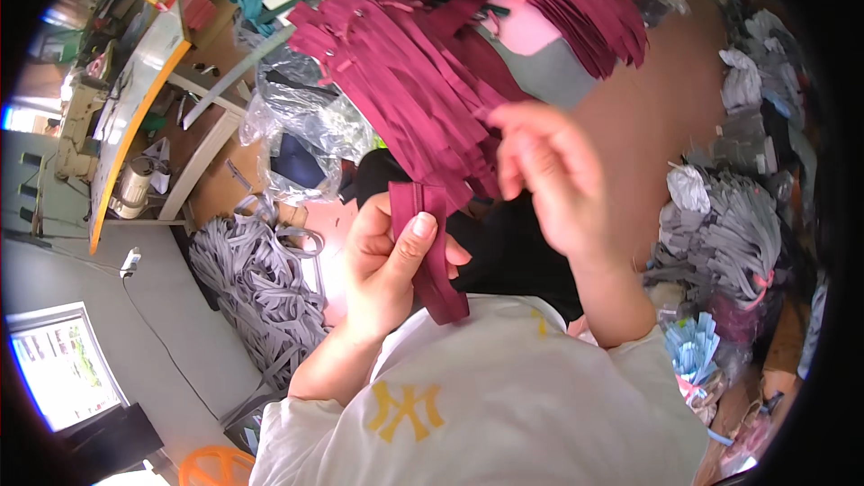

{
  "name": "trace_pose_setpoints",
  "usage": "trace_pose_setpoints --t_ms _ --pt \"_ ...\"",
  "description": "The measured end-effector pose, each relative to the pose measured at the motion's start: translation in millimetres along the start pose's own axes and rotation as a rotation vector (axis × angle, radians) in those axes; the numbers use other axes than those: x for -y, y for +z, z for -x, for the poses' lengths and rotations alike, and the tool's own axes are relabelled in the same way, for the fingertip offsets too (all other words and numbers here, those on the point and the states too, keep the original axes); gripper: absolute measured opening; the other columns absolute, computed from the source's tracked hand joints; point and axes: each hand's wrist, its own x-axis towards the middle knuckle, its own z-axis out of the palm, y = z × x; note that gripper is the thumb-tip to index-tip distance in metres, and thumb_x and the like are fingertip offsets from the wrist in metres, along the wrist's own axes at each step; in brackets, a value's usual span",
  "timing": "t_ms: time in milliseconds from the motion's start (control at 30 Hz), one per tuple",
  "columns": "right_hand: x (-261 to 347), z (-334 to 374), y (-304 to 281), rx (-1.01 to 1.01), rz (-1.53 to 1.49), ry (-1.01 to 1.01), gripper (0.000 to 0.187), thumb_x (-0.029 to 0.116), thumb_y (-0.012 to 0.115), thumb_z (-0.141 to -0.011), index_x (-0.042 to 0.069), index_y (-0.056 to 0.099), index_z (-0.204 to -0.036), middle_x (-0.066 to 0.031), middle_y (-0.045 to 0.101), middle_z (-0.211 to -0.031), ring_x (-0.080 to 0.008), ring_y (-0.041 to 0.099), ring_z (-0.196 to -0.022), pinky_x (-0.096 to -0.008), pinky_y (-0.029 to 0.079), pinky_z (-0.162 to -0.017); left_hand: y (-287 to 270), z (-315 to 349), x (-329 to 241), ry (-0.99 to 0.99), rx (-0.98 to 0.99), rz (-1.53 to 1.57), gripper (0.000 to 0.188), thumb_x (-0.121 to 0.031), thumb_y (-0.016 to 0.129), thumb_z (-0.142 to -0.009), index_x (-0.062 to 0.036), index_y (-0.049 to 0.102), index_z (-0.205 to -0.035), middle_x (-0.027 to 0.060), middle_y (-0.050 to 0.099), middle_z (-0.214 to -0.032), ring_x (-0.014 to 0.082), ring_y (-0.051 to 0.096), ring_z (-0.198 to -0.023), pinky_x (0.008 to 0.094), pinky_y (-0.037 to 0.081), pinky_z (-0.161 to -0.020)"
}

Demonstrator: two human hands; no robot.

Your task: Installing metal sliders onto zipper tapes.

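Observation:
My left hand (382, 265) is closed around a folded maroon zipper (434, 283), its thumb pressed flat on the tape. One end of the zipper stands up above the fingers and the other hangs down in front of my shirt. To the right, my right hand (553, 180) is raised with its fingers curled and pinched. Its fingertips are at the edge of a pile of maroon zippers (405, 81) draped across in front of me; what they hold, if anything, I cannot make out. Small metal pulls show at the pile's far end.
Another maroon bundle (585, 9) lies farther off, tied with a pink strip. Grey zipper tapes (261, 279) heap on the floor at left, beside clear plastic bags (301, 126). Grey bundles (720, 225) line the right. An orange-edged table (139, 99) stands far left.

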Motion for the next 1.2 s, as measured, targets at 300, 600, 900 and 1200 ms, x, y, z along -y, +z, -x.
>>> trace_pose_setpoints --t_ms 300,600,900,1200 --pt "9.5 27.4 9.3 0.174 -0.035 0.140 0.012 0.007 0.063 -0.094 -0.003 0.063 -0.100 -0.0041 0.055 -0.090 -0.0081 0.058 -0.064 -0.0216 0.048 -0.056 14.1 -0.3 8.2 0.086 0.150 -0.144 0.013 -0.007 0.053 -0.099 0.0017 0.051 -0.107 0.0149 0.068 -0.093 0.0161 0.068 -0.078 0.0255 0.056 -0.071" --pt "10.9 24.5 -10.6 0.238 0.048 -0.076 0.016 -0.007 0.061 -0.089 0.000 0.067 -0.103 -0.0067 0.056 -0.095 -0.0123 0.065 -0.069 -0.0236 0.050 -0.056 2.6 -27.9 10.6 -0.236 0.496 0.268 0.037 -0.026 0.046 -0.102 0.0042 0.051 -0.123 0.0167 0.063 -0.106 0.0258 0.066 -0.095 0.0372 0.055 -0.086" --pt "15.0 35.0 -10.7 0.028 -0.026 -0.017 0.015 -0.001 0.066 -0.088 0.000 0.067 -0.103 -0.0062 0.059 -0.096 -0.0092 0.062 -0.077 -0.0228 0.051 -0.065 25.2 -21.8 8.8 0.119 0.184 -0.037 0.024 0.005 0.064 -0.089 0.0035 0.052 -0.110 0.0098 0.063 -0.100 0.0128 0.063 -0.091 0.0272 0.055 -0.080" --pt "11.8 31.2 -13.7 -0.022 0.168 -0.101 0.008 0.003 0.070 -0.087 0.000 0.068 -0.094 -0.0018 0.060 -0.082 -0.0047 0.052 -0.066 -0.0199 0.040 -0.054 29.3 -23.2 -3.8 0.090 0.168 0.002 0.024 0.006 0.061 -0.090 0.0055 0.055 -0.113 0.0064 0.065 -0.096 0.0074 0.060 -0.082 0.0187 0.048 -0.072"
